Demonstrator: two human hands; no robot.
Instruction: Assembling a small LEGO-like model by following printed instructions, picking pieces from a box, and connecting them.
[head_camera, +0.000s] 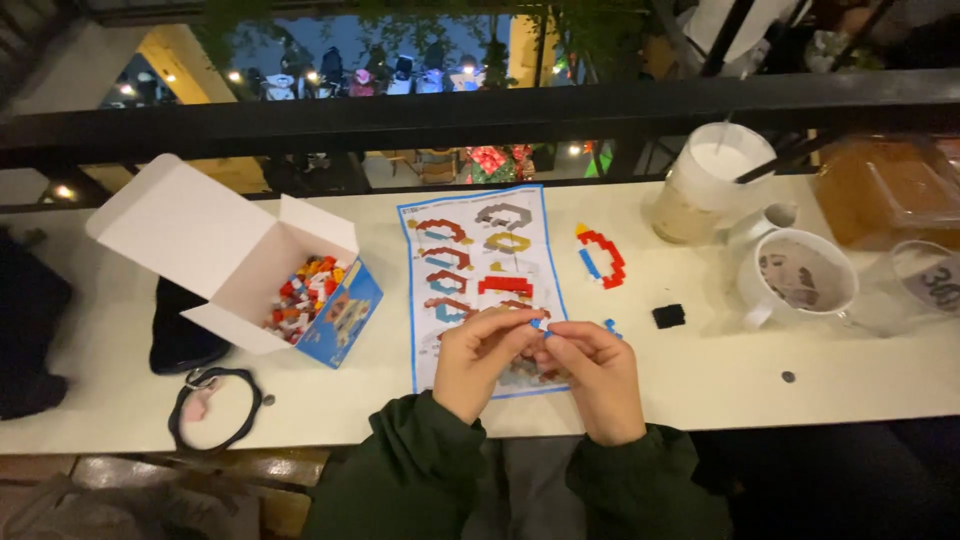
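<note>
Two hands join small bricks over the instruction sheet.
The left hand and right hand pinch one tiny blue brick between fingertips, close above the sheet for comparing; the open box of bricks waits at the left.

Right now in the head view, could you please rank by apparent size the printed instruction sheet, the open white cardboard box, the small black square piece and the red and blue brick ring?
1. Open white cardboard box
2. Printed instruction sheet
3. Red and blue brick ring
4. Small black square piece

White table w/ open box, instruction sheet, red-blue brick piece, black brick, white mug.
</note>
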